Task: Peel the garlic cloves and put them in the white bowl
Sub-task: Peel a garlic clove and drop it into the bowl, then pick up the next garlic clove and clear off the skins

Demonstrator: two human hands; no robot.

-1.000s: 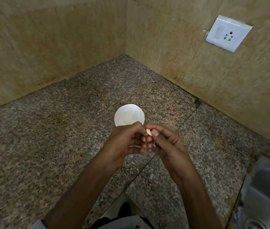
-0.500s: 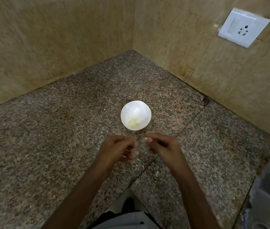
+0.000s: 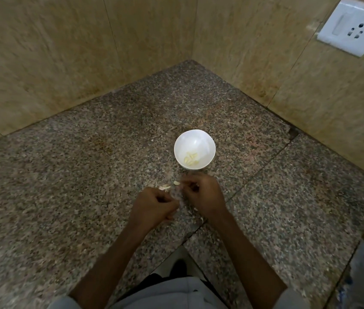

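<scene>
The right hand [image 3: 201,195] is held low over the desk [image 3: 87,175], with its fingers curled inward. A pale garlic clove [image 3: 176,183] is seen just at its fingertips. The picture is blurred there, so it cannot be told whether the clove is pinched or lies on the desk.

The left hand [image 3: 154,206] is placed just beside the right one, a little nearer to the person, and its fingers are also curled toward the palm. Whether something is held inside cannot be told.

Some light scraps of skin [image 3: 165,187] are found on the desk, between the left hand and the clove.

Beyond the right hand, near but apart from it, the white bowl [image 3: 195,139] is set upright on the desk. A few peeled cloves [image 3: 191,159] are gathered at its bottom.

The desk is made of speckled granite and is closed at the back by two beige tiled walls [image 3: 65,52] that meet in a corner. A white socket plate [image 3: 352,25] is fixed on the right wall.
</scene>
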